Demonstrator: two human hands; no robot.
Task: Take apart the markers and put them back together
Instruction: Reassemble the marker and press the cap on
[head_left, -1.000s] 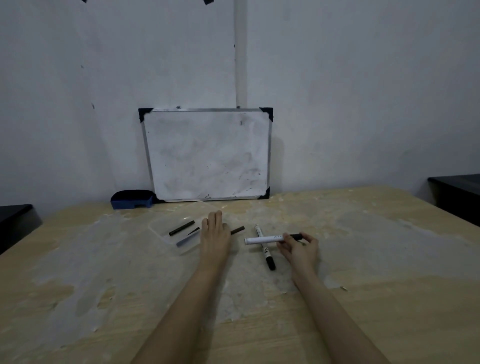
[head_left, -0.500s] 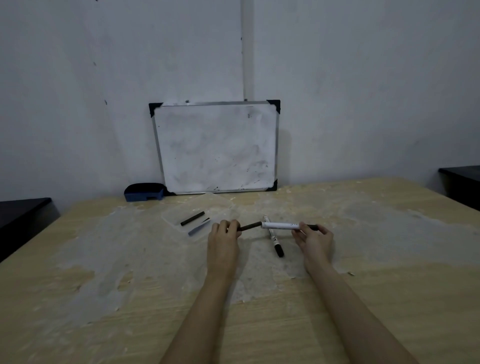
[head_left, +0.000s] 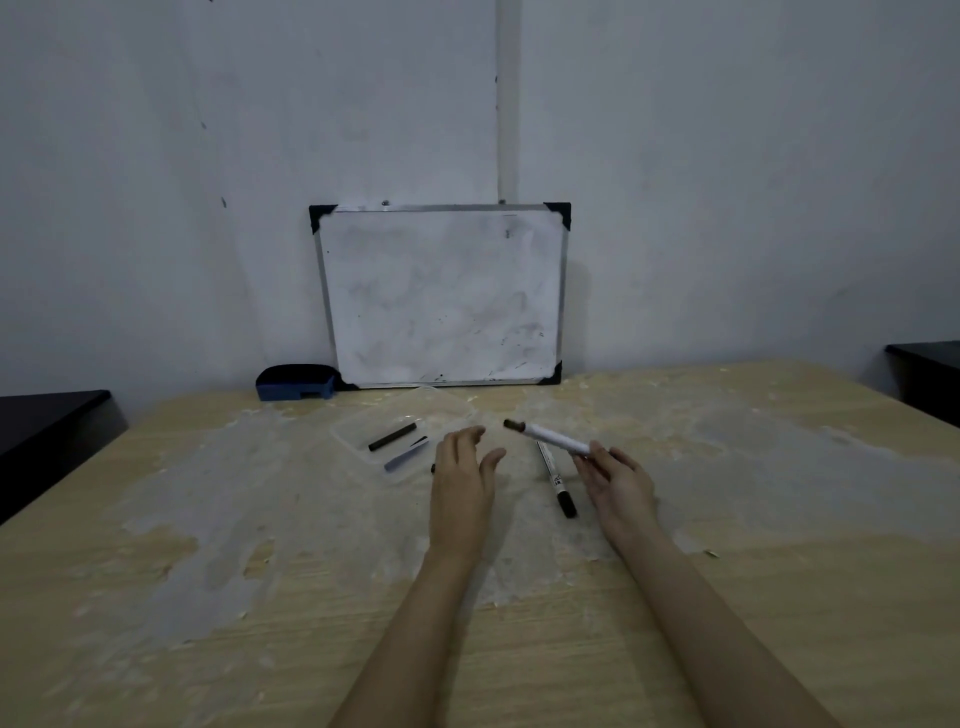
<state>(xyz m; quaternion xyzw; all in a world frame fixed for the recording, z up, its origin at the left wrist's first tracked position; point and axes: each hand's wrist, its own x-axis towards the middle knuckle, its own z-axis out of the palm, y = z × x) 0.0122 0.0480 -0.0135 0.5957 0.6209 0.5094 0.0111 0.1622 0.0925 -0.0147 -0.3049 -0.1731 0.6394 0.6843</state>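
My right hand (head_left: 613, 478) holds a white marker barrel (head_left: 558, 437) by its near end, raised off the table and angled up to the left; a dark stub (head_left: 513, 425) sticks out of its far end. My left hand (head_left: 464, 467) hovers with fingers apart and nothing in it, just left of that stub. A second, thinner marker (head_left: 555, 478) with a black cap lies on the table between my hands. A clear plastic tray (head_left: 358, 434) left of my left hand holds a black cylinder (head_left: 392, 436) and a grey-blue piece (head_left: 407, 453).
A small whiteboard (head_left: 441, 296) leans on the wall at the table's far edge, with a blue eraser (head_left: 296, 382) to its left. Dark furniture stands at the left edge (head_left: 47, 421) and right edge (head_left: 930, 374). The wooden tabletop (head_left: 260, 597) is worn and patchy.
The dark rod my left hand held against the barrel's end now sits almost fully inside it. My left hand has let go and opened. My right hand tilted the barrel upward.
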